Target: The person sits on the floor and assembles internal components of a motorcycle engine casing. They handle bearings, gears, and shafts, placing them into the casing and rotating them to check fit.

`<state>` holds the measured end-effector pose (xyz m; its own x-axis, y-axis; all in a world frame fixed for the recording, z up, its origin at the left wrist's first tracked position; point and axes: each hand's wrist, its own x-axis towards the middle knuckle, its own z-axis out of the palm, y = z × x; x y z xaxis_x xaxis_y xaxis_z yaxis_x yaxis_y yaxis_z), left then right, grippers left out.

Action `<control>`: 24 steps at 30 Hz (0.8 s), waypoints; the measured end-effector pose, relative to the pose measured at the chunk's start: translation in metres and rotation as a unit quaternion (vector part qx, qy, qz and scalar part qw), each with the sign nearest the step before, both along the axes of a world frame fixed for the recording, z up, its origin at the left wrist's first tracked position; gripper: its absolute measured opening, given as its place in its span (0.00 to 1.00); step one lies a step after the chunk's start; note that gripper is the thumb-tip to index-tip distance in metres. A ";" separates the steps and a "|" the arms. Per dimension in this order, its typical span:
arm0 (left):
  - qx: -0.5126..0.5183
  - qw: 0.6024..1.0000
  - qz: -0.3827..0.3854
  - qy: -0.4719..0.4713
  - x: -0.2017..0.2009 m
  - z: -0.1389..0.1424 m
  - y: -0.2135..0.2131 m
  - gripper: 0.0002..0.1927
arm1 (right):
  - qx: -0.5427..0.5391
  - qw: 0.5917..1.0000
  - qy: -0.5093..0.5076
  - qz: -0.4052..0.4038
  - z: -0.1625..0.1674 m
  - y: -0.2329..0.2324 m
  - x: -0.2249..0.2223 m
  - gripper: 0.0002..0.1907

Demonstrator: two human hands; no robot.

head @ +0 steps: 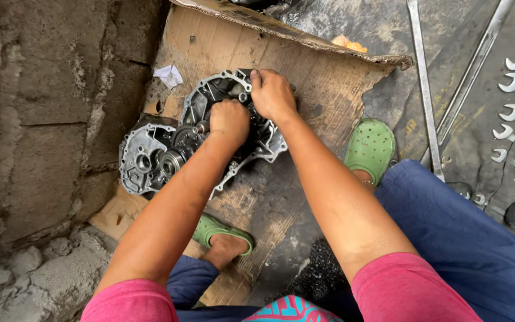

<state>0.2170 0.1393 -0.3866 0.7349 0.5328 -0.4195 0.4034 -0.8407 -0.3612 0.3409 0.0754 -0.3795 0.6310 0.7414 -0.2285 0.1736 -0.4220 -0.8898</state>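
- Head view: grey cast-metal gearbox housing lying on worn brown cardboard sheet.
- Left hand fisted over gears; right hand fingers curled, gripping housing rim.
- Crumpled white paper scrap near wall.

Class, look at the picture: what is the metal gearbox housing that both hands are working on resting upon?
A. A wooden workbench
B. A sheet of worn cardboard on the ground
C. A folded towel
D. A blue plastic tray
B: the gearbox housing, with the left hand and right hand on it, lies on a stained, flattened cardboard sheet spread over the ground.
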 end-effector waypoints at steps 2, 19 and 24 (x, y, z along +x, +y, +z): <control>-0.001 1.000 0.000 0.006 0.000 0.003 -0.001 0.09 | 0.025 1.000 0.008 -0.009 -0.001 0.000 0.001 0.22; -0.004 0.991 0.122 0.045 0.009 0.008 0.000 0.12 | 0.019 1.000 -0.003 -0.006 -0.002 0.000 0.003 0.23; -0.084 0.963 0.151 0.207 0.003 0.035 0.015 0.15 | 0.022 1.000 0.011 -0.013 -0.003 0.000 0.002 0.22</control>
